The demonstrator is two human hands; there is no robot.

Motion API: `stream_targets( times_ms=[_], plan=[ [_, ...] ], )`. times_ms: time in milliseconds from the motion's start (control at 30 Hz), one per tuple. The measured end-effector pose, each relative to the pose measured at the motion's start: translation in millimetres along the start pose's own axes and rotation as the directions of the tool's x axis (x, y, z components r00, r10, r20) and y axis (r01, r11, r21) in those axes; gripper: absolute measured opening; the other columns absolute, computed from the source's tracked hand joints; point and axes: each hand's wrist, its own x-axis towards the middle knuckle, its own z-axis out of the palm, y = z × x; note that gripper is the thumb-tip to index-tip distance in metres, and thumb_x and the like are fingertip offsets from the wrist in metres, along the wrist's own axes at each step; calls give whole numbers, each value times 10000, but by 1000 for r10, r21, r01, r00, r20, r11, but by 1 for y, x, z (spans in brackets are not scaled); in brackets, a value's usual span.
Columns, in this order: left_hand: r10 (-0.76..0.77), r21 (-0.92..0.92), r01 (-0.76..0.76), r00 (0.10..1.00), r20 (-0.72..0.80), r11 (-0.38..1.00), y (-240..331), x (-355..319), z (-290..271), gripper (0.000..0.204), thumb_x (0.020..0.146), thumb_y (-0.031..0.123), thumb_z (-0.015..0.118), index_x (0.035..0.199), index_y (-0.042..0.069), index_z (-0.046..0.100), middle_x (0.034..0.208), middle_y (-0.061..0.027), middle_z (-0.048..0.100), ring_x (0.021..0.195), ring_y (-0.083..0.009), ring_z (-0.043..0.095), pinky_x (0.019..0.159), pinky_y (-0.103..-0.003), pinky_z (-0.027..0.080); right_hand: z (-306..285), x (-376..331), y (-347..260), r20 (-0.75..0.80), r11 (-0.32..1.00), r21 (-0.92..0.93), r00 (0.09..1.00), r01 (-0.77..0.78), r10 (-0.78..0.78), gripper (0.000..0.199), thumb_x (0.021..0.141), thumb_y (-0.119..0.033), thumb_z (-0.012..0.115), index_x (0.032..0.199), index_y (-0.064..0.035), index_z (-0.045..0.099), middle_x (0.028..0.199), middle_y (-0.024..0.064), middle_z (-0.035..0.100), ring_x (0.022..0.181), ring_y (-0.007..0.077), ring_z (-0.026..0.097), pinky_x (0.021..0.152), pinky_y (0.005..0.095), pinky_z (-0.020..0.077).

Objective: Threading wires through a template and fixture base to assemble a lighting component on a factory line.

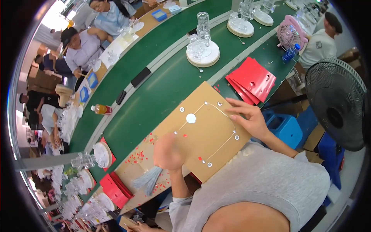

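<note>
A brown rectangular board (216,135) lies before me at a slant. A thin pale cord (221,148) runs round it in a rough loop, held by small white pieces. On the board sit a white disc (191,118) and several small white rings (237,137). My right hand (249,118) rests at the board's right edge beside the cord, fingers stretched out and apart. Over the left edge is my left hand (169,151), smeared by motion, so what its fingers hold cannot be seen. Below it lies a bundle of grey strands (148,179).
Red sheets with holes (253,79) lie beyond the board; more red sheets (116,189) are at lower left. Clear assemblies on round white bases (203,54) stand along the green conveyor (154,96). A black fan (336,104) and blue bin (284,127) are at right. Co-workers sit opposite.
</note>
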Motion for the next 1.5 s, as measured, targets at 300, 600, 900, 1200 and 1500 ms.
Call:
stream_targets(
  times_ms=[300, 600, 900, 1200, 1500],
  plan=[
    [49, 9, -49, 999, 5, 999, 5, 6, -3, 144, 940, -41, 585, 809, -86, 625, 769, -183, 690, 715, -282, 692, 660, -352, 560, 9, -14, -16, 84, 965, -223, 989, 141, -125, 356, 906, 35, 625, 1237, -48, 724, 1560, 221, 445, 1376, 334, 530, 1103, 337, 429],
    [107, 25, -109, 991, 75, 994, -2, 10, -4, 106, 907, -52, 612, 813, -85, 645, 806, -186, 716, 735, -301, 717, 681, -372, 574, 5, -3, -14, 188, 974, -150, 972, 167, -138, 399, 929, -47, 627, 1321, -91, 687, 1589, 217, 393, 1461, 366, 400, 1168, 415, 351],
    [281, 212, -327, 934, 221, 921, 40, 9, -34, 86, 905, -12, 631, 949, -55, 691, 1041, -204, 702, 1033, -350, 683, 912, -456, 537, 44, 96, -24, 643, 523, -352, 607, 776, -468, 653, 864, -459, 729, 1465, -273, 552, 1615, 145, 357, 1470, 392, 351, 1189, 553, 292],
    [-415, 441, 324, 901, 125, 837, 64, 6, 0, 519, 848, 125, 743, 1324, -19, 593, 1249, -197, 608, 1156, -385, 556, 1055, -489, 383, 78, 98, -23, 446, 494, -669, 832, 555, -331, 603, 884, -577, 666, 1404, -280, 599, 1481, 171, 473, 1313, 361, 480, 1048, 543, 375],
    [-316, 266, 235, 893, 320, 935, 25, 22, -16, 252, 773, 35, 792, 1019, 69, 753, 1095, -73, 680, 1064, -271, 602, 977, -417, 427, 39, 68, -52, 391, 470, -716, 854, 516, -343, 369, 904, -284, 729, 1252, -162, 709, 1267, 108, 598, 1053, 260, 599, 834, 391, 489]
  ],
)
